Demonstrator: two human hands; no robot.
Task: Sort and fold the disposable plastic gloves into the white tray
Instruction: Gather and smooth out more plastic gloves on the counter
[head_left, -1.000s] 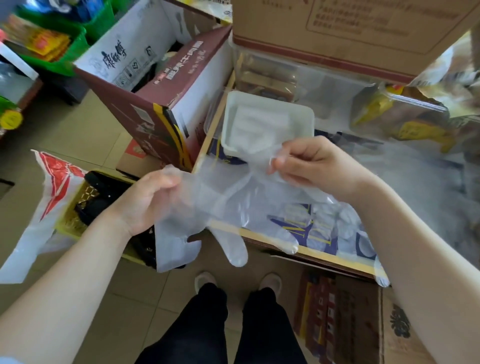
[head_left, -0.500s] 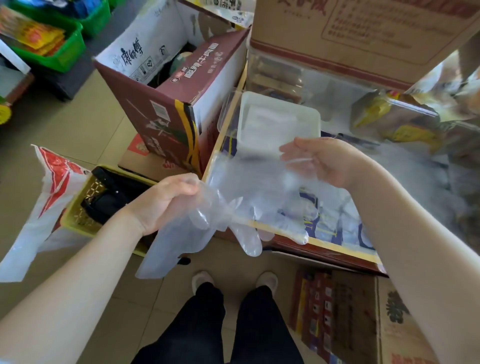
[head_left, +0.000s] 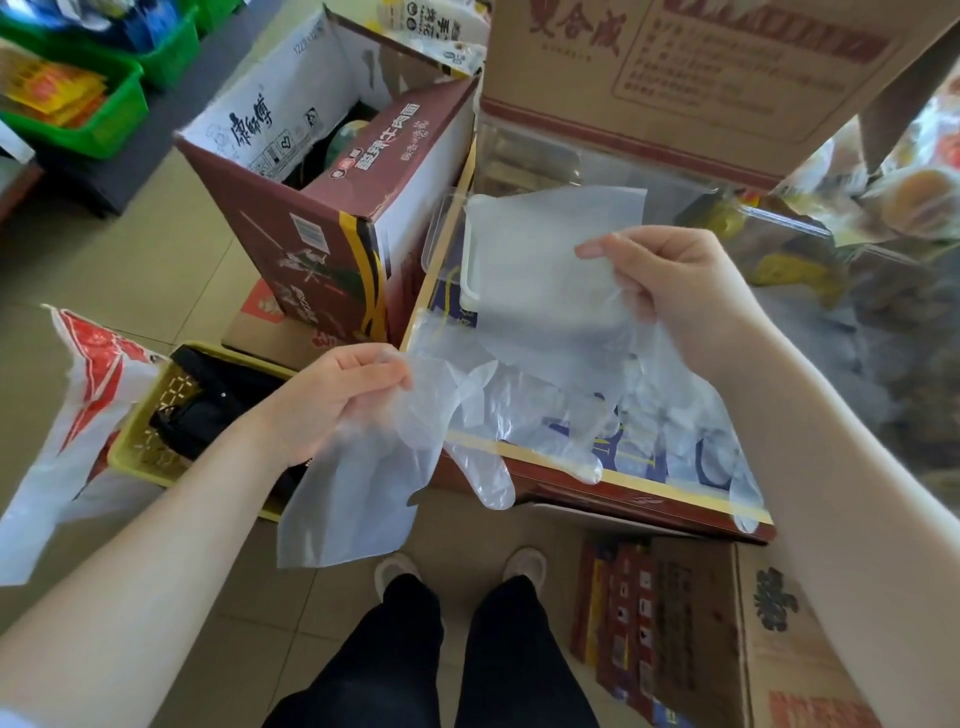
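Observation:
Two clear plastic gloves are held up over the box top. My right hand pinches one glove, which hangs flat in front of the white tray and hides most of it. My left hand grips a second glove, whose cuff hangs down toward the floor. Several more clear gloves lie loose on the printed box top under my hands.
An open maroon carton stands left of the tray. A big brown cardboard box rises behind. A yellow basket and a red-and-white plastic bag sit on the floor at left. Cartons lie by my feet.
My right hand lifted its glove up and away, spreading it in front of the tray. The left hand kept its glove, which now hangs separate and lower.

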